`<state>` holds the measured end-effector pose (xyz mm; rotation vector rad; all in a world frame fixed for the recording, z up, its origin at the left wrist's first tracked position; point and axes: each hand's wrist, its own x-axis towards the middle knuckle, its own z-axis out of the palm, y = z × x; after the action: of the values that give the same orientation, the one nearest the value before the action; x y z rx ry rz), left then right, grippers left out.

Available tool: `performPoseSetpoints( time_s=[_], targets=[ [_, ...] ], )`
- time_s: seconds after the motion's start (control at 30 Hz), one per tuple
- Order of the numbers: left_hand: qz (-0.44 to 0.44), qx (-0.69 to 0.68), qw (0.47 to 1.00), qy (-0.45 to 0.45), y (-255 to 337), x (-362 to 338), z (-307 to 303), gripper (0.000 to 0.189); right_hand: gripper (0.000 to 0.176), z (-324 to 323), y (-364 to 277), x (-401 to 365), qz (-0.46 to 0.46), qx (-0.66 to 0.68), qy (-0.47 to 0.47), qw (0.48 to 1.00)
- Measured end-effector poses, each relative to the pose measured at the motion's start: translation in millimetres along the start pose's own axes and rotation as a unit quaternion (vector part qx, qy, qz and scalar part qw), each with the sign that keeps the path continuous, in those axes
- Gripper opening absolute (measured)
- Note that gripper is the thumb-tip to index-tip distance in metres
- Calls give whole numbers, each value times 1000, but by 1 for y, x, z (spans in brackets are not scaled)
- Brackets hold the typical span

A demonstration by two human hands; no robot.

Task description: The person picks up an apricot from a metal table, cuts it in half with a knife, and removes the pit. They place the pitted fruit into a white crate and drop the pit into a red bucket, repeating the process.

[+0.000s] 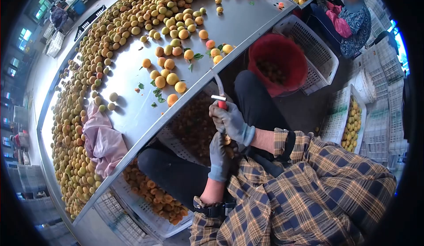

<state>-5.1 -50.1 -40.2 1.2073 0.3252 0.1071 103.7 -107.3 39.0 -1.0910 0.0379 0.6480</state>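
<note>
My right hand [232, 123], in a grey glove, is closed round the red handle of a curved knife [219, 84], whose thin blade points up toward the table edge. A pale crosspiece sits where blade and handle meet. Just below it, my left hand [218, 153], also gloved, is closed on what looks like a cut apricot [227, 139], partly hidden by the fingers. Both hands are close together over my lap. Beneath them stands a crate of apricot pieces [190, 129], in shadow between my knees.
Whole apricots [170, 27] are heaped on the metal table [132, 76], along with leaves and a pink cloth [100, 142]. A white crate [170, 228] of halved apricots [154, 197] is beside my leg. Near my other knee are a red bucket [278, 64] and crates. Another person [353, 25] sits beyond.
</note>
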Motion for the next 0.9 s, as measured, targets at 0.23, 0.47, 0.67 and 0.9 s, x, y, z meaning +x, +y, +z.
performPoseSetpoints(
  time_s=[0.23, 0.47, 0.67, 0.9],
  targets=[
    [-129, -325, 934, 69, 35, -1, 5, 31, 15, -32, -12, 2, -67, -127, 6, 990],
    [-74, -340, 931, 109, 24, 2, 0, 28, 34, -33, 19, -17, -118, -490, -62, 862],
    [-108, -319, 935, 112, 15, 1, -6, 25, 36, -50, 37, 1, -54, -477, -69, 874],
    [14, -41, 991, 123, 27, 1, -6, 38, 40, -48, 22, -3, 40, -435, -113, 892]
  ],
)
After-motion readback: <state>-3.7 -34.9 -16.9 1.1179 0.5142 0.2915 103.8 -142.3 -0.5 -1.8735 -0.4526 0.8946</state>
